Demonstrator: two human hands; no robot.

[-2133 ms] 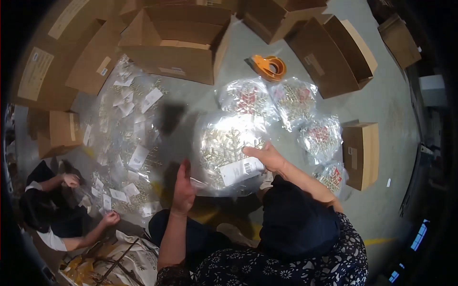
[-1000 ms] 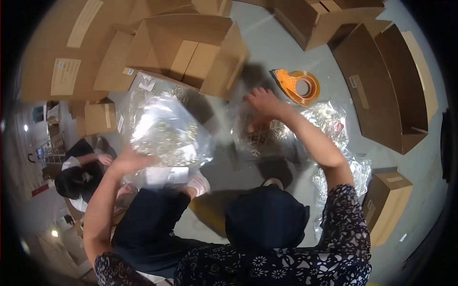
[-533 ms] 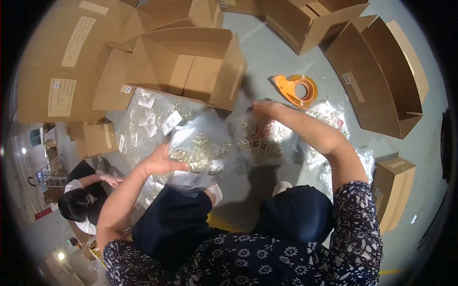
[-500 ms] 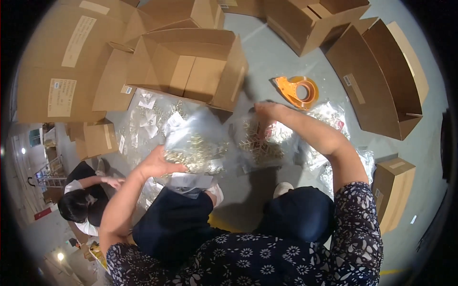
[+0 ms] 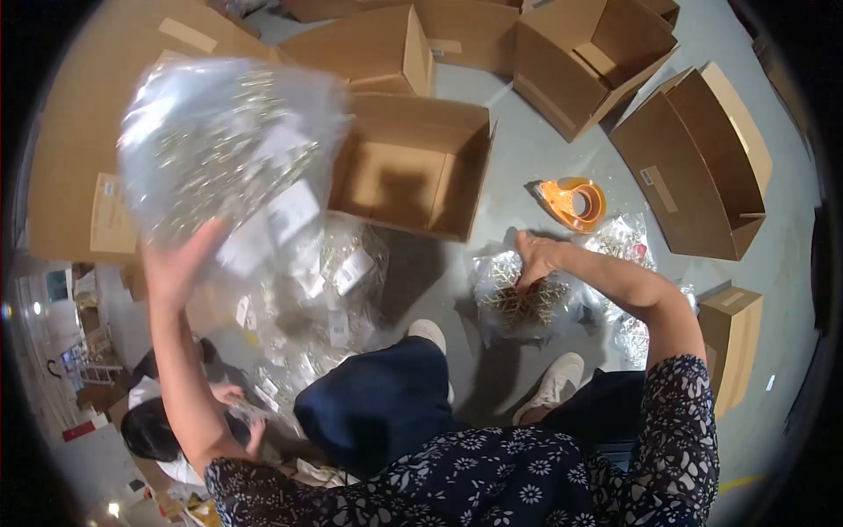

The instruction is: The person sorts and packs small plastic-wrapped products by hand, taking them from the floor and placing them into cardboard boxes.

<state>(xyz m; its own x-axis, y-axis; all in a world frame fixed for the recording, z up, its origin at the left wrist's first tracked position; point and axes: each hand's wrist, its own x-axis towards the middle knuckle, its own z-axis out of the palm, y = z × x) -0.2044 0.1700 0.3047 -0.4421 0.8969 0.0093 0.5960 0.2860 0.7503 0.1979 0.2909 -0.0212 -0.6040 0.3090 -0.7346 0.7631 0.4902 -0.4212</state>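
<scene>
At the upper left, my left hand (image 5: 180, 259) holds up a clear plastic bag (image 5: 233, 149) of gold glittery ornaments with white labels, blurred by motion. The bag hangs in front of the large cardboard boxes. My right hand (image 5: 534, 261) grips a second clear bag with a gold snowflake ornament (image 5: 520, 303), low over the floor in front of me; its fingertips are partly hidden. Several more bagged gold ornaments (image 5: 338, 272) with white tags lie in a heap to the left of my knee. Other shiny bags (image 5: 619, 235) lie beside my right forearm.
An open carton (image 5: 413, 162) with a bare bottom stands ahead. An orange tape dispenser (image 5: 575, 204) lies right of it. More open cartons (image 5: 702, 167) stand at the far right, with a small closed box (image 5: 733, 351) nearer. At the lower left, a co-worker's hands (image 5: 241, 404) handle a bag.
My left hand has lifted the ornament bag up and left, from above the heap to before the boxes. My right hand stays at the snowflake bag. The view has shifted.
</scene>
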